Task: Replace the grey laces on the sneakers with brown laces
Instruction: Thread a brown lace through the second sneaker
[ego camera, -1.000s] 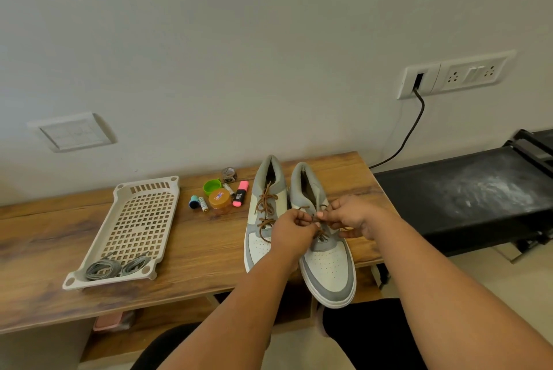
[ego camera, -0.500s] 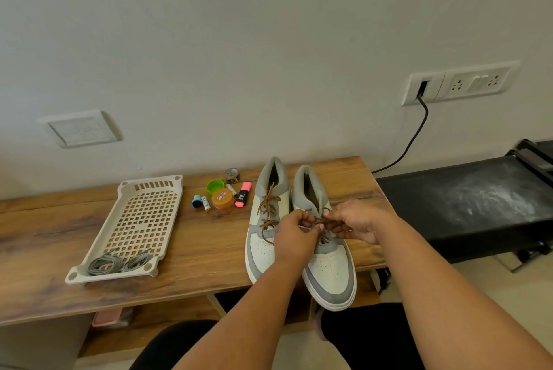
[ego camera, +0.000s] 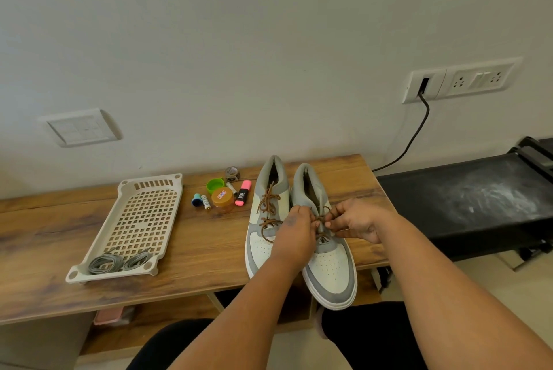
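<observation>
two sneakers stand side by side on the wooden tabletop (ego camera: 194,250) near its right end, toes at the front edge, the right sneaker (ego camera: 329,268) overhanging that edge. the left sneaker (ego camera: 263,238) carries a brown lace (ego camera: 268,211), fully threaded with loose ends. a second brown lace (ego camera: 321,221) sits over the tongue of the right sneaker, between both hands. left hand (ego camera: 294,230): fingers curled, fingertips pinching this lace at the upper eyelets. right hand (ego camera: 356,223): fingers curled, thumb and forefinger pinching the same lace from the other side. the two hands are nearly touching above the right sneaker; how far the lace is threaded beneath them cannot be told.

count of grey laces (ego camera: 119,262): two coiled bundles, lying in the near end of one cream perforated tray (ego camera: 143,214) toward the left of the tabletop, well apart from the hands.

between tray and sneakers, near the back edge: one orange-lidded jar (ego camera: 223,199), one green cap (ego camera: 215,185), one pink highlighter (ego camera: 242,193), two batteries (ego camera: 206,202), one small blue item (ego camera: 196,199), one tape roll (ego camera: 232,173).
</observation>
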Motion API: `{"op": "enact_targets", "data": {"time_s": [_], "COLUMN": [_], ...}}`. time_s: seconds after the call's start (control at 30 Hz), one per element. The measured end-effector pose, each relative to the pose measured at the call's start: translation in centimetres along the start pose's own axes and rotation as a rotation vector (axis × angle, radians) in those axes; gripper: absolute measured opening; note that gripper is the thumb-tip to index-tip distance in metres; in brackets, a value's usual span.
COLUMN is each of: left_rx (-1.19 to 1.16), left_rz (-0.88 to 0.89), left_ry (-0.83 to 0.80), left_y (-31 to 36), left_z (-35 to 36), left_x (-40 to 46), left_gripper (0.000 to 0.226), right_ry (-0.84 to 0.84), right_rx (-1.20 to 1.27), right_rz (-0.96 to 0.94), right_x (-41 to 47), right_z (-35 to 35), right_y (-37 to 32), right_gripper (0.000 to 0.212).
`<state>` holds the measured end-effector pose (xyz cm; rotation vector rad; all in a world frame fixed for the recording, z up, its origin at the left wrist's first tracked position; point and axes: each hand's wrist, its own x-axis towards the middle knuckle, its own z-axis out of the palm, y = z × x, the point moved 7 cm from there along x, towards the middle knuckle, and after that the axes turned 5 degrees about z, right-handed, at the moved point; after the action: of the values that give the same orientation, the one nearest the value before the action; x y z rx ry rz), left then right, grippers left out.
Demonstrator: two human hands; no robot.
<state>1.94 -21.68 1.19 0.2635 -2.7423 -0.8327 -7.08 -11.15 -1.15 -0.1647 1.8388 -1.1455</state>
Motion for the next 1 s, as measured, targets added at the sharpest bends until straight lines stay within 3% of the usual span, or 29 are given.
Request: {"op": "enact_targets", "data": {"time_s": [0.2, 0.53, 0.67, 0.77, 0.9, 1.0], "left_rx": [0.005, -0.536, -0.462, -0.448, -0.183, -0.060], "left_rz": [0.060, -0.222, -0.207, -0.177, -0.080, -0.071], "left_ry": [-0.008, 0.078, 0.081, 0.107, 0.190, 0.178], "left_y": [0.1, -2.7, -2.5, -2.0, -1.2, -1.3], "left_z": [-0.1, 0.4, 0.1, -0.7, -2.2, -2.0], "left_x": [-0.2, -0.6, -0.6, -0.5, 0.2, 0.8], "left_gripper": [0.014, 0.009, 0.008, 0.020, 0.029, 0.020], "right_ry": [0.040, 0.112, 0.086, 0.089, 0.319, 0.409], "right_rx": [-0.052, -0.216, -0.194, -0.090, -0.201, -0.385], "right_rz": [-0.055, -0.147, -0.127, -0.086, -0.196, -0.296], "right_x": [-0.4, -0.5, -0.7, -0.9, -0.9, -1.4], "right_z": [-0.3, -0.5, -0.4, -0.4, -1.9, -2.1], "right_y": [-0.4, -1.2, -1.2, -1.0, -2.2, -3.4], "right_gripper": [0.021, 0.013, 0.007, 0.012, 0.011, 0.018]}}
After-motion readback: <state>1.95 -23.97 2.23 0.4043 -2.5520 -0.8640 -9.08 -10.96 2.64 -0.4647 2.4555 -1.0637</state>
